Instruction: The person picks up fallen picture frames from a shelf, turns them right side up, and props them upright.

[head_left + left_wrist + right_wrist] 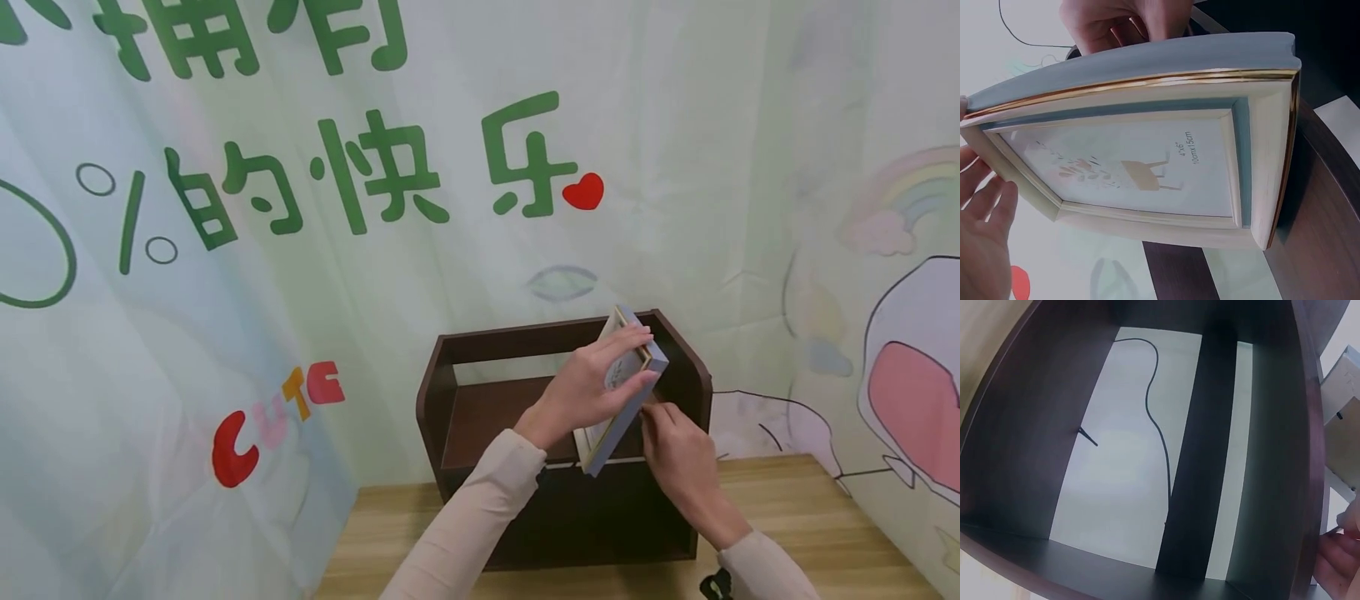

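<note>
A picture frame (624, 417) with a blue-grey outer edge, a gold line and a cream inner border stands tilted over the right part of a dark brown desktop shelf (495, 417). Its front shows a printed insert (1129, 169) with a drawing and size lettering. My left hand (592, 379) grips the frame's upper end, fingers spread over its edge. Behind the frame, my right hand (678, 450) has its fingers curled close to the back. The right wrist view catches those fingers (1341, 556) pinching a thin piece at the frame's back, partly hidden.
The shelf stands on a wooden table (780, 492), its raised side panel (682, 358) close to my right hand. A printed curtain (420, 283) hangs behind. Through the shelf's lower opening, a thin dark line (1159, 425) shows against the pale backdrop.
</note>
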`<state>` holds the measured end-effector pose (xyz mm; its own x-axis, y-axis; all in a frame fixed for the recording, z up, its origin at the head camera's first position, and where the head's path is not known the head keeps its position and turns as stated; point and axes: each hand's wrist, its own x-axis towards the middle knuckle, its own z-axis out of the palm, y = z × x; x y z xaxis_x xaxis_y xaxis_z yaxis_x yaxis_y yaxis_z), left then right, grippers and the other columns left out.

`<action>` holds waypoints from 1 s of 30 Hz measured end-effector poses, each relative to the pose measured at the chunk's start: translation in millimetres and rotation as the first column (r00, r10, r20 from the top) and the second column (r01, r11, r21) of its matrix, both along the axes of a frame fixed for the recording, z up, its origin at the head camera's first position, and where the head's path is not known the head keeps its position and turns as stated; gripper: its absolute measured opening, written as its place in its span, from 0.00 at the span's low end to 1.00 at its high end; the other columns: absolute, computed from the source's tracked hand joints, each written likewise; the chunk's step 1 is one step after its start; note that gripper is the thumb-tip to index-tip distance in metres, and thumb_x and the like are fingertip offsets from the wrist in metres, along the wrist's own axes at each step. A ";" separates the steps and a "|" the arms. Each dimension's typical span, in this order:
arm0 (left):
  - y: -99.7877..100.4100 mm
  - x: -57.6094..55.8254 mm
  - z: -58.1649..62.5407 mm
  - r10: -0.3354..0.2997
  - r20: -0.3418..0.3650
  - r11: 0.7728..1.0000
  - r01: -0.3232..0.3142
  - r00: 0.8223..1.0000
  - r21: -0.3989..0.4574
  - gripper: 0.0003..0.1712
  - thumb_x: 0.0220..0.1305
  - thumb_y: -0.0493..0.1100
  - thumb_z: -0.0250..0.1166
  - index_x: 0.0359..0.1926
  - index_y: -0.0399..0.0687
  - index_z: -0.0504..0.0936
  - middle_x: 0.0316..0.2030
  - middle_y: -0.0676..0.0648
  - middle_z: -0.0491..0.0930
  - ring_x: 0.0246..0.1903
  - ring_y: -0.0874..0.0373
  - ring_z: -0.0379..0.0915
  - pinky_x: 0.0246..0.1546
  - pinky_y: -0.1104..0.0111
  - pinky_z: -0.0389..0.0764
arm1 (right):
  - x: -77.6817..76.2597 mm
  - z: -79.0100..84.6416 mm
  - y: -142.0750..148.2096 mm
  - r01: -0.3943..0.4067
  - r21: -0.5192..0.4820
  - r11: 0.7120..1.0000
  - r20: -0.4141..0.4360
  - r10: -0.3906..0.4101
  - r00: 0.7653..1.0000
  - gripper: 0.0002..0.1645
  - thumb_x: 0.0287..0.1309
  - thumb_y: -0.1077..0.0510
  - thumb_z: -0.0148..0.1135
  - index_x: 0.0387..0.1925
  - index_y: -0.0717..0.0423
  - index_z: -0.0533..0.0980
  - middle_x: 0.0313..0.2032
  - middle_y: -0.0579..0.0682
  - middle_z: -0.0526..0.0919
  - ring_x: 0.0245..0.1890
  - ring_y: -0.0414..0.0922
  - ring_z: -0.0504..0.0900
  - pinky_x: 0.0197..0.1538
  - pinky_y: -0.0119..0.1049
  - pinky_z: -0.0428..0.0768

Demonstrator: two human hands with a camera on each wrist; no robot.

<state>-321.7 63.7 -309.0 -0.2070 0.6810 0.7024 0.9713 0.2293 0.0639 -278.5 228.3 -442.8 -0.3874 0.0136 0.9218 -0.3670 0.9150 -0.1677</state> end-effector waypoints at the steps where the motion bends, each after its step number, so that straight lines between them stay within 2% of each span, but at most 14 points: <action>1: -0.1 0.0 0.5 -0.001 -0.004 1.000 0.001 1.000 0.001 0.31 0.73 0.45 0.69 0.71 0.39 0.75 0.71 0.42 0.78 0.76 0.52 0.68 0.75 0.73 0.68 | 0.8 1.0 0.2 -0.002 -0.001 1.000 0.003 0.002 1.000 0.11 0.52 0.72 0.75 0.38 0.66 0.83 0.33 0.60 0.87 0.26 0.55 0.87 0.25 0.49 0.83; 3: -0.7 -0.3 1.8 -0.002 -0.004 1.000 0.002 1.000 0.008 0.32 0.73 0.46 0.69 0.73 0.39 0.73 0.71 0.41 0.77 0.75 0.52 0.69 0.74 0.73 0.69 | 3.3 3.4 0.3 -0.007 -0.009 1.000 0.011 0.007 1.000 0.11 0.53 0.70 0.75 0.39 0.66 0.83 0.34 0.60 0.87 0.27 0.54 0.87 0.26 0.49 0.84; 6: -3.5 -2.5 4.1 0.007 0.034 0.998 -0.009 0.999 0.059 0.32 0.73 0.45 0.68 0.73 0.40 0.73 0.70 0.41 0.78 0.73 0.53 0.72 0.74 0.71 0.71 | 9.9 7.7 -1.3 -0.030 -0.032 0.999 0.015 0.031 0.999 0.11 0.55 0.68 0.74 0.40 0.65 0.83 0.35 0.61 0.88 0.28 0.53 0.88 0.28 0.49 0.84; 9: -7.6 -9.3 5.4 0.020 0.122 0.989 -0.037 0.992 0.140 0.29 0.74 0.43 0.66 0.72 0.39 0.74 0.67 0.41 0.81 0.69 0.51 0.76 0.72 0.67 0.75 | 19.0 13.4 -5.3 -0.051 -0.063 0.997 0.006 0.051 0.999 0.10 0.57 0.68 0.72 0.41 0.64 0.84 0.36 0.60 0.88 0.28 0.50 0.88 0.28 0.47 0.84; 12: -12.1 -20.0 4.0 0.033 0.238 0.977 -0.082 0.971 0.198 0.26 0.76 0.43 0.64 0.70 0.39 0.76 0.63 0.40 0.84 0.66 0.50 0.80 0.69 0.63 0.78 | 28.4 19.7 -10.7 -0.073 -0.100 0.992 -0.005 0.072 0.997 0.11 0.57 0.69 0.72 0.42 0.65 0.84 0.37 0.58 0.89 0.26 0.46 0.88 0.28 0.40 0.84; 14: -15.6 -27.6 0.9 0.044 0.331 0.970 -0.119 0.943 0.211 0.25 0.77 0.44 0.63 0.70 0.41 0.77 0.62 0.41 0.85 0.64 0.50 0.81 0.67 0.62 0.80 | 34.3 23.1 -14.4 -0.090 -0.130 0.987 -0.004 0.091 0.996 0.12 0.56 0.70 0.72 0.43 0.65 0.84 0.37 0.57 0.88 0.25 0.44 0.87 0.28 0.34 0.84; 16: -18.4 -34.7 -3.6 0.046 0.421 0.965 -0.149 0.906 0.217 0.24 0.78 0.46 0.62 0.70 0.44 0.78 0.61 0.42 0.85 0.63 0.50 0.82 0.66 0.63 0.81 | 39.9 25.3 -18.0 -0.109 -0.163 0.981 0.002 0.110 0.994 0.13 0.56 0.71 0.72 0.45 0.65 0.84 0.37 0.56 0.89 0.25 0.44 0.87 0.29 0.29 0.83; 19: -20.9 -44.5 -12.0 0.048 0.542 0.953 -0.201 0.839 0.226 0.24 0.78 0.48 0.62 0.70 0.47 0.79 0.61 0.43 0.85 0.62 0.51 0.83 0.64 0.64 0.82 | 46.9 27.2 -23.4 -0.116 -0.207 0.971 0.023 0.123 0.992 0.13 0.59 0.70 0.71 0.46 0.65 0.83 0.36 0.55 0.89 0.26 0.44 0.86 0.32 0.25 0.82; 21: -21.6 -50.5 -17.9 0.045 0.604 0.944 -0.231 0.796 0.234 0.24 0.79 0.50 0.61 0.69 0.48 0.80 0.60 0.44 0.86 0.60 0.51 0.83 0.63 0.63 0.83 | 50.3 27.4 -27.2 -0.111 -0.234 0.966 0.045 0.125 0.991 0.11 0.62 0.69 0.69 0.47 0.66 0.83 0.36 0.56 0.89 0.27 0.45 0.86 0.34 0.23 0.80; 24: -21.0 -58.1 -26.6 0.058 0.669 0.932 -0.280 0.741 0.229 0.23 0.79 0.50 0.61 0.67 0.48 0.81 0.59 0.44 0.87 0.60 0.51 0.84 0.63 0.61 0.83 | 54.1 27.2 -32.4 -0.092 -0.289 0.953 0.100 0.125 0.987 0.10 0.68 0.65 0.66 0.49 0.65 0.83 0.36 0.55 0.90 0.30 0.46 0.87 0.37 0.19 0.77; 27: -18.0 -63.0 -34.3 0.081 0.705 0.929 -0.310 0.705 0.203 0.23 0.79 0.51 0.61 0.67 0.48 0.82 0.60 0.44 0.87 0.62 0.51 0.83 0.64 0.59 0.83 | 56.9 28.2 -35.8 -0.078 -0.334 0.940 0.160 0.138 0.978 0.11 0.69 0.59 0.68 0.48 0.62 0.83 0.34 0.53 0.92 0.29 0.47 0.89 0.35 0.19 0.78; 30: -13.0 -66.7 -42.2 0.099 0.724 0.929 -0.324 0.683 0.178 0.22 0.80 0.51 0.60 0.66 0.49 0.83 0.62 0.45 0.86 0.62 0.51 0.82 0.63 0.58 0.83 | 57.0 29.6 -36.8 -0.067 -0.342 0.937 0.184 0.137 0.973 0.14 0.65 0.54 0.73 0.45 0.60 0.83 0.29 0.51 0.92 0.26 0.45 0.90 0.31 0.21 0.79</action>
<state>-388.4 50.7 -351.2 -0.8219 0.3624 0.4394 0.5469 0.2865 0.7866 -221.5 191.5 -413.2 -0.5802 0.2553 0.7734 -0.3821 0.7533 -0.5353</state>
